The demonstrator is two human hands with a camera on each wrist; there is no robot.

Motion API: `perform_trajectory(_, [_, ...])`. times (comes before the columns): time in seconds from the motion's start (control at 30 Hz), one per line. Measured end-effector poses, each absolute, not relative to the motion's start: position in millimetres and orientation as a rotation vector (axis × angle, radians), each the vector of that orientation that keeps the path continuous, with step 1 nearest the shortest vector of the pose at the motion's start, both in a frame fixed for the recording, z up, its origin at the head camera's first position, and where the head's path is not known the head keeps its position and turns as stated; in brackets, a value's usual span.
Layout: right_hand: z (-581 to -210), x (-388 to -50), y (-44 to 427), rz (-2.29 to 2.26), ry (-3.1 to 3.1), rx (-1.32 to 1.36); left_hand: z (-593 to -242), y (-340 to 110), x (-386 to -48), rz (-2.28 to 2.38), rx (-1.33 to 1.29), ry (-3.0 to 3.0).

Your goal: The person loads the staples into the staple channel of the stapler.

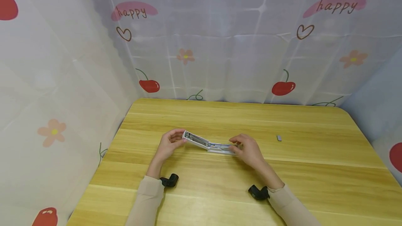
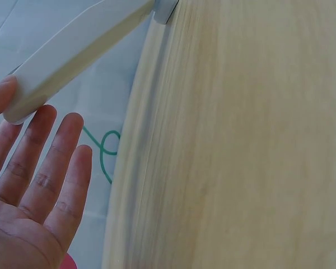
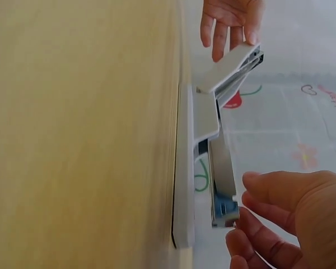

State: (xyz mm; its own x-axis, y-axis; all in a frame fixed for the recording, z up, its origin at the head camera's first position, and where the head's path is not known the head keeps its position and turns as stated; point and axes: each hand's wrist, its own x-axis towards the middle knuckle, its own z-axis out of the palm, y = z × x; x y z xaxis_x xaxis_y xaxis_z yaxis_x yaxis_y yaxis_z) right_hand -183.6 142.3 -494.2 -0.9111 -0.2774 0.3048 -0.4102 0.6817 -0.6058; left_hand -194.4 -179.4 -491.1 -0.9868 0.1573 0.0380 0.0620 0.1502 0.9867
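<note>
A white stapler (image 1: pixel 216 146) lies spread open on the table, its top arm tilted up to the left. My left hand (image 1: pixel 168 144) pinches the raised end of that arm between thumb and fingers, as the left wrist view (image 2: pixel 42 185) also shows. At the stapler's other end is my right hand (image 1: pixel 248 150), fingers bent. In the right wrist view, one fingertip of it seems to touch the front end of the metal staple magazine (image 3: pixel 223 174), while the thumb stands apart from it. The magazine stands up off the white base (image 3: pixel 183 185).
A small grey block (image 1: pixel 279 137), perhaps a strip of staples, lies on the wooden table (image 1: pixel 314 184) right of my right hand. Black wrist cameras (image 1: pixel 169 180) sit by both sleeves. A printed curtain (image 1: pixel 220 69) hangs behind the table's far edge.
</note>
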Motion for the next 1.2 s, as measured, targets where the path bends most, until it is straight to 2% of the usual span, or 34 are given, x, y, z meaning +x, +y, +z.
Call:
perform_trajectory(0.33, [-488, -187, 173, 1.051, -2.677, 0.437, -491, -179, -194, 1.984, 0.205, 2.324])
perform_trajectory(0.83, [-494, -201, 254, 0.998, -2.593, -0.011, -491, -179, -192, 1.984, 0.173, 2.318])
perform_trajectory(1.2, [-501, -198, 274, 0.998, -2.642, -0.190, -489, -179, -193, 1.982, 0.186, 2.321])
